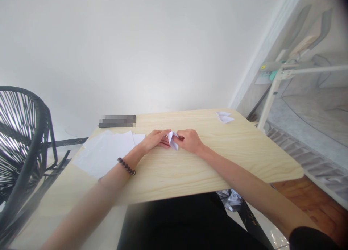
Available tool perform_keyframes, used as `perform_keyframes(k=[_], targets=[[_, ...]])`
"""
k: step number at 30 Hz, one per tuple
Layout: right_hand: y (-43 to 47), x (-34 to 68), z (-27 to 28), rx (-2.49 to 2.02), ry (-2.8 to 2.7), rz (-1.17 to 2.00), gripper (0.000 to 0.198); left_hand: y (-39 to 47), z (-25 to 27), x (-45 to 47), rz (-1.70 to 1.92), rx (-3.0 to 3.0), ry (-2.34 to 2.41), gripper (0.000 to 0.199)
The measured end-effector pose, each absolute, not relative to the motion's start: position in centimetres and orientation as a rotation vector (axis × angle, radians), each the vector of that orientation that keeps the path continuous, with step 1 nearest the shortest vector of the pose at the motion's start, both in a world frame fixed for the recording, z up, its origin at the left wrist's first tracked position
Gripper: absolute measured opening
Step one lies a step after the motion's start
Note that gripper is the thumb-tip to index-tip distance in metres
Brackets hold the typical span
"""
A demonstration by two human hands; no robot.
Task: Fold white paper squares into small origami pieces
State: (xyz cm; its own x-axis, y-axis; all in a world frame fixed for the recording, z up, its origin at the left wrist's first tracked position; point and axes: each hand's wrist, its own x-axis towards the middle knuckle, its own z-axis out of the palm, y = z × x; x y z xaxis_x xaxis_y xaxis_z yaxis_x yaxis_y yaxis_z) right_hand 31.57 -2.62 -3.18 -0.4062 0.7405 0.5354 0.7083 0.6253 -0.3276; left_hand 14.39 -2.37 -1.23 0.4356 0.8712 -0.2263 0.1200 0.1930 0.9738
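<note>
A small folded white paper (173, 139) is held between my two hands above the middle of the table. My left hand (157, 139) supports it from the left, thumb on top and fingers beneath, with a dark bead bracelet on that wrist. From the right, my right hand (189, 140) has its fingers curled on the paper's edge, and the fingertips are partly hidden. Another folded paper piece (224, 117), with pointed wings, lies near the far right corner of the table.
White paper sheets (108, 152) lie on the wooden table (217, 166) at left. A dark, pixelated object (117, 121) sits at the back edge. A black woven chair (24, 134) stands left, a white metal frame (270, 98) right. Crumpled silvery material (231, 199) is below the table.
</note>
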Motion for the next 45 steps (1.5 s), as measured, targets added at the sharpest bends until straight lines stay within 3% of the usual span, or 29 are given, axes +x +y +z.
perform_keyframes(k=[10, 19, 24, 31, 38, 45], targets=[[-2.2, 31.9, -3.4, -1.02, -2.182, 0.321, 0.028, -2.3, -1.3, 14.0, 0.699, 1.31, 0.995, 0.037], [-2.2, 31.5, -3.4, -0.941, -2.104, -0.031, 0.027, -2.4, -1.0, 14.1, 0.714, 1.199, 0.901, 0.048], [-2.2, 31.4, -3.5, -0.928, -2.09, -0.065, 0.026, -2.6, -0.9, 14.1, 0.717, 1.196, 0.904, 0.046], [-2.1, 32.0, -3.0, -1.0, -2.114, 0.143, 0.017, -2.4, -1.2, 14.2, 0.81, 1.206, 0.951, 0.033], [-1.7, 32.7, -3.1, -0.946, -2.153, 0.428, 0.011, -2.3, -1.4, 14.1, 0.847, 1.25, 0.995, 0.033], [-1.9, 33.0, -2.7, -0.899, -2.12, 0.695, 0.036, -2.4, -1.6, 14.1, 0.818, 1.41, 1.008, 0.037]])
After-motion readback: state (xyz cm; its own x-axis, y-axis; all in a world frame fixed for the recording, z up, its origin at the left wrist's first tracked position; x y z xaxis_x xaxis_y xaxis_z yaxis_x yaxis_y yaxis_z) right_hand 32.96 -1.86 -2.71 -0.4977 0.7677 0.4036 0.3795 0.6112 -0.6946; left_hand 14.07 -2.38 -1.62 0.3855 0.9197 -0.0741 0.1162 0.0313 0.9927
